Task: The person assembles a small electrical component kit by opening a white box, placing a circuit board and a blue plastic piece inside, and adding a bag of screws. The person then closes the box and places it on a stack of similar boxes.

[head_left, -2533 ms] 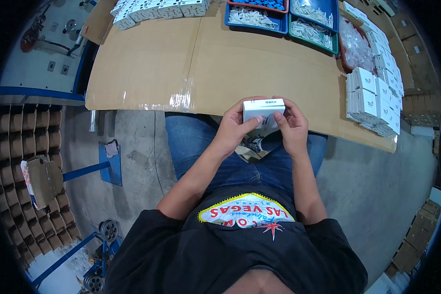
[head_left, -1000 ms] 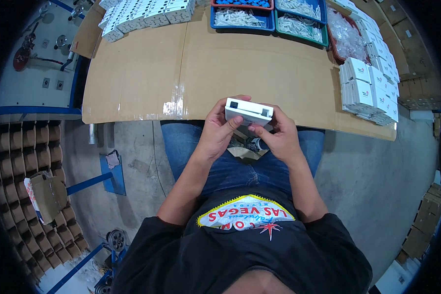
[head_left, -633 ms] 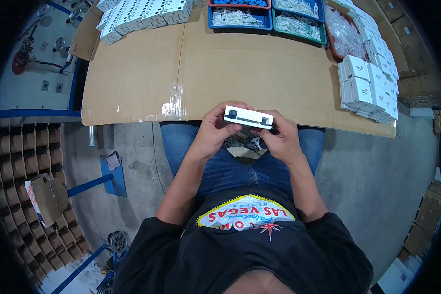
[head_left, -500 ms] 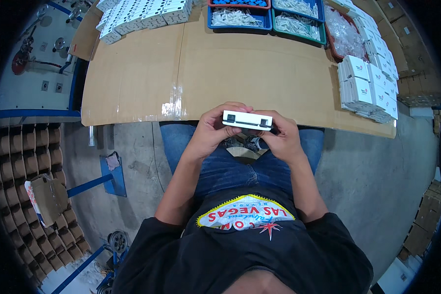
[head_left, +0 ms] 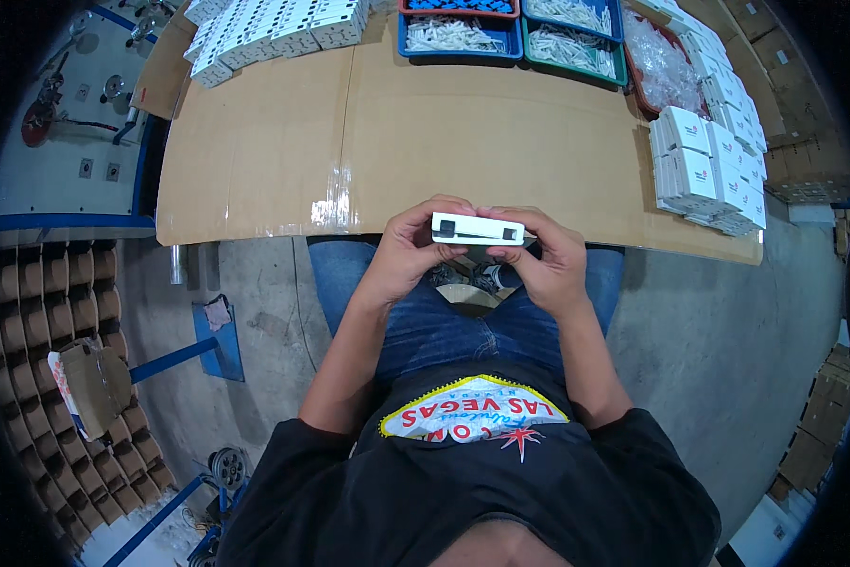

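Note:
A flat white rectangular plastic casing (head_left: 478, 230) is held edge-up between both hands, just over the table's near edge and above my lap. Two dark square openings show on its visible side, one near each end. Between them runs a dark wedge-shaped gap, wider at the left and narrowing to the right. My left hand (head_left: 418, 248) grips the left end, thumb below and fingers behind. The right end sits in my right hand (head_left: 545, 262), its thumb pressed under the lower edge. The casing's far face is hidden.
Cardboard covers the table (head_left: 255, 161). White boxy units (head_left: 283, 28) stand in rows at the far left. Trays of small white parts (head_left: 453, 36) and a bin of clear plastic bags (head_left: 666, 66) sit at the back. Stacked white pieces (head_left: 694, 175) line the right edge.
The dark gap along the casing's visible side has narrowed toward the right end. My right hand has shifted slightly rightward, its thumb now under the lower edge. The left hand has barely moved.

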The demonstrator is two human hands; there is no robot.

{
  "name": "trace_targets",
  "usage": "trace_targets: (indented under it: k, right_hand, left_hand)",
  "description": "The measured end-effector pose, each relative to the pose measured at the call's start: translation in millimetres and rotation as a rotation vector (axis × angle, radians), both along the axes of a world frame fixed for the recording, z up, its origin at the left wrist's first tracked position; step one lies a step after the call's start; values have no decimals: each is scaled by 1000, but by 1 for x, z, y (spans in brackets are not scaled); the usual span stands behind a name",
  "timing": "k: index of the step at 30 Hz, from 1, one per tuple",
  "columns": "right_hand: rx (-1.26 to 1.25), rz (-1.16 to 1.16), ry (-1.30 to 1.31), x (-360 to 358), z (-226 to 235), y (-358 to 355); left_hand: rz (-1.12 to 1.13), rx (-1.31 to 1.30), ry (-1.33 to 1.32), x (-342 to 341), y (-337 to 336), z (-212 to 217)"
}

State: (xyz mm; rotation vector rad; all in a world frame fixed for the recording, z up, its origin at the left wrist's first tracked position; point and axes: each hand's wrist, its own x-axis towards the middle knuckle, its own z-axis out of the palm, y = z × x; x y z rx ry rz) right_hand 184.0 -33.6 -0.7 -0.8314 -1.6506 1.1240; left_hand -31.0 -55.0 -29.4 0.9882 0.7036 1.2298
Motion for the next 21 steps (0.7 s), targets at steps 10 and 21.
trace_targets:
  k: [10,21]
  right_hand:
    - [-125,30,72,3,-9,3]
    - [145,-57,-82,-4,15,4]
  left_hand:
    - [-46,-97,-58,1,-2,10]
    - [61,140,160,6,1,11]
